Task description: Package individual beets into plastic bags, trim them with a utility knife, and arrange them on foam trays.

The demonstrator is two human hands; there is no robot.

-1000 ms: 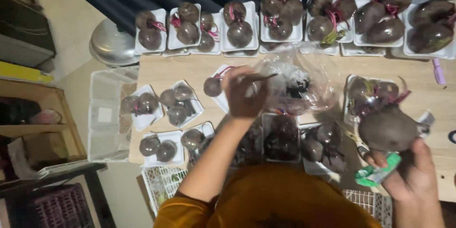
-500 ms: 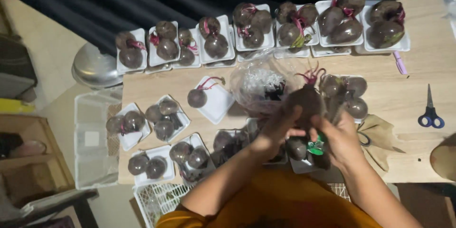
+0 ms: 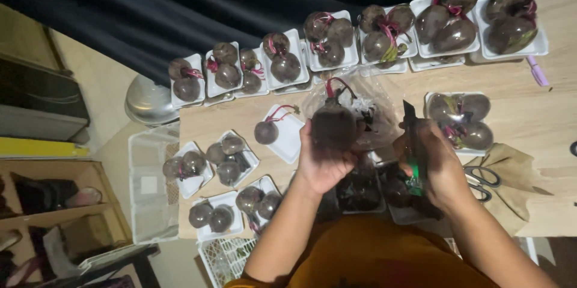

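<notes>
here, near the middle of the frame, a dark beetroot [image 3: 332, 127] with a red stalk is gripped in the left hand [image 3: 324, 165], fingers closed round its lower half. a knife [image 3: 413, 144] with a green handle is held upright in the right hand [image 3: 442, 171], fingers wrapped tight about it, just right of the beetroot. behind them a clear plastic bag [image 3: 372, 105] lies on the wooden table [image 3: 541, 114]. much appears done already: filled white trays [image 3: 511, 21] are lined along the upper edge, and more are set at lower left. one tray [image 3: 285, 138] left of centre bears only a single root, so some filling seems left. scissors [image 3: 478, 183] rest at lower right.
</notes>
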